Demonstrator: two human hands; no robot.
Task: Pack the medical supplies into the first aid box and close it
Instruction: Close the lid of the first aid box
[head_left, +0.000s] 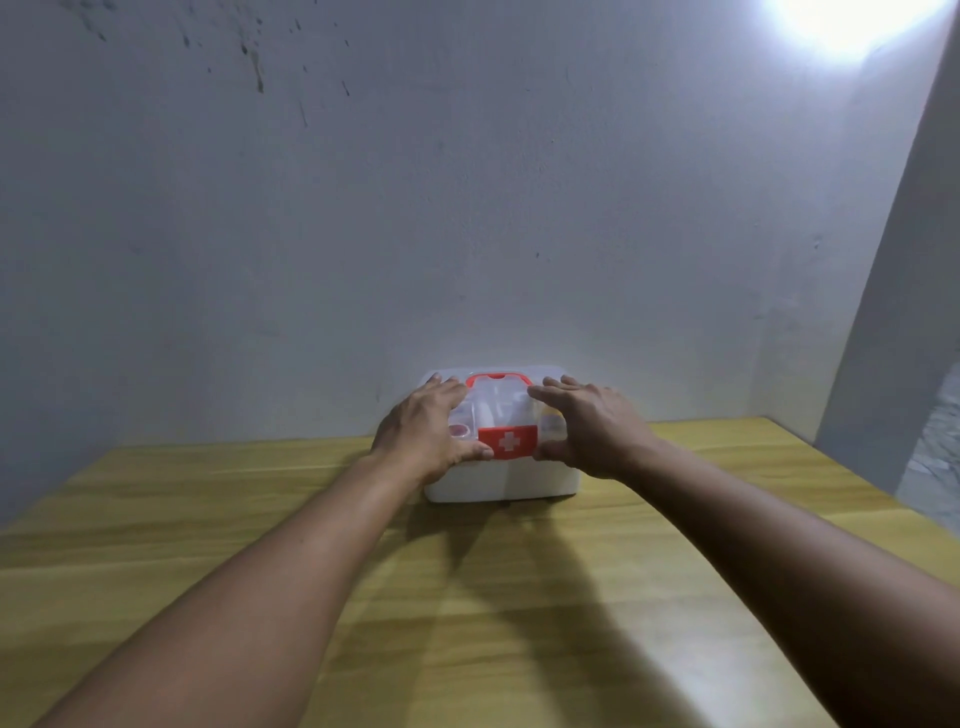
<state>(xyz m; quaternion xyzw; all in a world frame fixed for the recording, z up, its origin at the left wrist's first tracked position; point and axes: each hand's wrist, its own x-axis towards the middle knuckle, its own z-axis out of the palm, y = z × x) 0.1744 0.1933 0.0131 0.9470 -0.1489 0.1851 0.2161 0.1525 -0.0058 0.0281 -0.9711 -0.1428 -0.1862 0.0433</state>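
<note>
My left fingers (447, 391) are spread wide and lie flat on the clear lid (506, 402) of the first aid box (501, 478), and my left thumb (475, 451) presses at the front edge, just beside the red clasp (507, 441). My right fingers (553, 391) are stretched out flat too, close together, over the other side of the lid, and my right thumb (545, 451) sits on the other side of the clasp. Neither hand is wrapped around anything; the left hand (426, 431) and the right hand (592, 428) are both open, palms down. I see one box. Its long side runs left to right, and the clasp with the white cross faces me. The lid is down on the white bottom part. A red handle (496, 378) lies flat on top, between my two hands. Through the lid I can make out a few small things inside, but they are too blurry to count. The box stands near the back of the one wooden table (208, 545), close to the grey wall (363, 208). Both of my arms reach straight out, bare, and come together toward the box.
</note>
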